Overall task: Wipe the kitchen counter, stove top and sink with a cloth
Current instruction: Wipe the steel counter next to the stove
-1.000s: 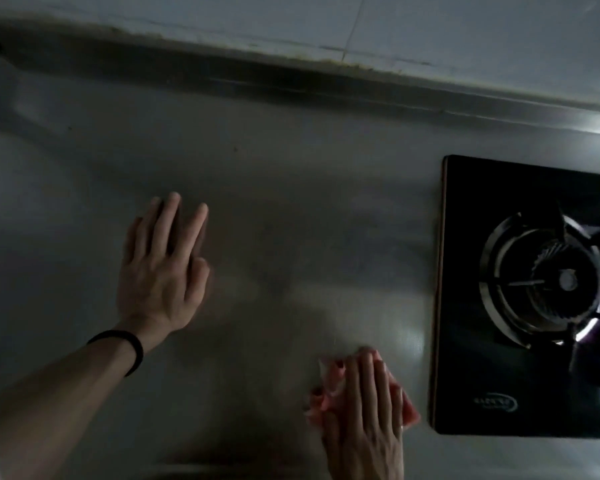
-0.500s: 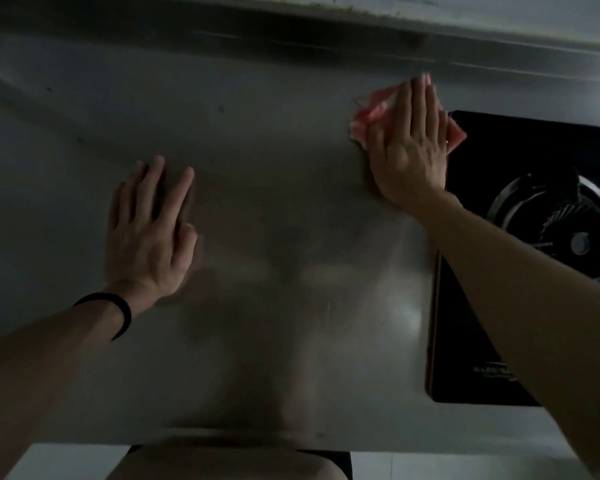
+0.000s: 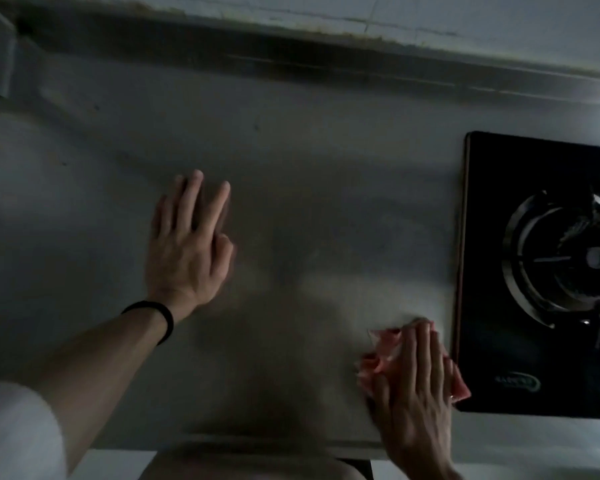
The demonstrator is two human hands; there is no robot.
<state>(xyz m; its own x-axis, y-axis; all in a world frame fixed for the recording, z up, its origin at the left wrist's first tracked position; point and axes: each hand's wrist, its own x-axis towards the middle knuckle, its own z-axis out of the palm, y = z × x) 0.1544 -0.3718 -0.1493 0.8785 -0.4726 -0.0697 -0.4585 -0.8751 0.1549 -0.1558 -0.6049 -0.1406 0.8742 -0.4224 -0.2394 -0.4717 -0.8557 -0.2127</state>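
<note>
A pink cloth (image 3: 381,358) lies crumpled on the steel counter (image 3: 309,174), just left of the black glass stove top (image 3: 489,341). My right hand (image 3: 420,393) presses flat on the cloth near the counter's front edge, fingers pointing away from me. My left hand (image 3: 187,244) rests flat on the counter at centre left, fingers spread, holding nothing; a black band circles its wrist. The sink is not in view.
A gas burner (image 3: 565,261) with a metal ring sits on the stove top at the right. A raised steel backsplash (image 3: 326,60) runs along the far edge below a tiled wall. The counter's front edge (image 3: 291,441) is at the bottom.
My right hand has slid the cloth from the far edge by the stove's back corner toward me, down to the front edge. My left hand stays planted.
</note>
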